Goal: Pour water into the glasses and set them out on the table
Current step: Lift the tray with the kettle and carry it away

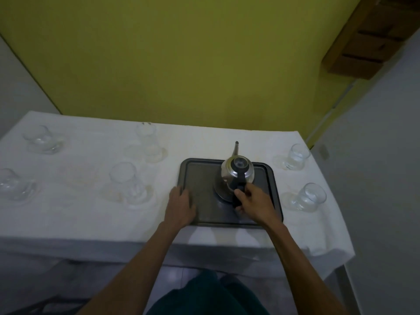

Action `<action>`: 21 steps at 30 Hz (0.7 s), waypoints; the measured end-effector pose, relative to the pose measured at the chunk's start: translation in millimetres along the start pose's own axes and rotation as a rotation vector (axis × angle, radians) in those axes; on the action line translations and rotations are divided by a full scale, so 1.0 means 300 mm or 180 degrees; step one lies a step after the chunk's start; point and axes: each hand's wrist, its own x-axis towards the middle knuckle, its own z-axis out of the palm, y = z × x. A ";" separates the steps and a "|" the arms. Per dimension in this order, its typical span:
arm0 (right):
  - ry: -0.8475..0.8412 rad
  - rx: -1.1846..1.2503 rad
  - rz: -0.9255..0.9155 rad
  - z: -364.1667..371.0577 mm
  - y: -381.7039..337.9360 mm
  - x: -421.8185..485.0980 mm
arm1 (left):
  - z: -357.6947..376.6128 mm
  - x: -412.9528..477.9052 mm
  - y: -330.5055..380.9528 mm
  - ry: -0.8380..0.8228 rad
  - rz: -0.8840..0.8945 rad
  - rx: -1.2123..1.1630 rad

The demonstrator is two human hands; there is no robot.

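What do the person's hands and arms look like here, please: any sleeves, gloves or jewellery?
The left hand and right hand are bare: no gloves, rings, watch or bracelet that I can see. Both forearms are bare too, no sleeve in view. A dark green garment shows below.

No text, label, brand or number can be read anywhere here.

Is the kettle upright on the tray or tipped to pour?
Upright. The kettle stands on the tray, spout pointing away, right hand gripping its handle.
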 end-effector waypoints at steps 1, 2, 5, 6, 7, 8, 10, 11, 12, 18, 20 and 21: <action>-0.0076 0.0014 -0.0003 0.007 0.001 0.000 | 0.004 0.003 0.000 -0.0032 -0.0047 -0.0028; -0.0136 -0.0024 -0.0048 0.008 0.000 -0.001 | 0.007 0.004 0.004 -0.0051 -0.0096 -0.0067; -0.0391 -0.0324 -0.0153 -0.038 0.008 0.007 | 0.004 0.011 0.035 -0.0003 -0.0233 -0.0253; -0.0424 -0.0346 -0.0134 -0.063 0.019 0.015 | -0.001 0.014 0.045 0.0003 -0.0286 -0.0314; -0.0391 -0.0364 -0.0057 -0.092 0.038 0.031 | -0.005 0.020 0.051 0.0023 -0.0341 -0.0365; -0.0286 -0.0382 0.0037 -0.115 0.068 0.057 | -0.011 0.025 0.055 0.0023 -0.0405 -0.0412; -0.0122 -0.0507 0.0256 -0.147 0.145 0.118 | -0.019 0.037 0.061 0.0010 -0.0501 -0.0473; -0.0143 -0.0670 0.0407 -0.150 0.179 0.141 | -0.023 0.044 0.063 0.0003 -0.0542 -0.0500; -0.0204 -0.0903 0.0581 -0.150 0.209 0.160 | -0.027 0.050 0.070 0.0005 -0.0609 -0.0547; 0.0106 -0.0868 0.1027 -0.062 0.268 0.168 | -0.016 0.082 0.096 0.0093 -0.1162 -0.0953; 0.0264 -0.0598 0.1070 -0.034 0.262 0.166 | -0.015 0.082 0.111 0.0156 -0.1381 -0.1084; 0.0314 -0.0458 0.1137 -0.026 0.257 0.162 | -0.012 0.075 0.117 0.0194 -0.1497 -0.1133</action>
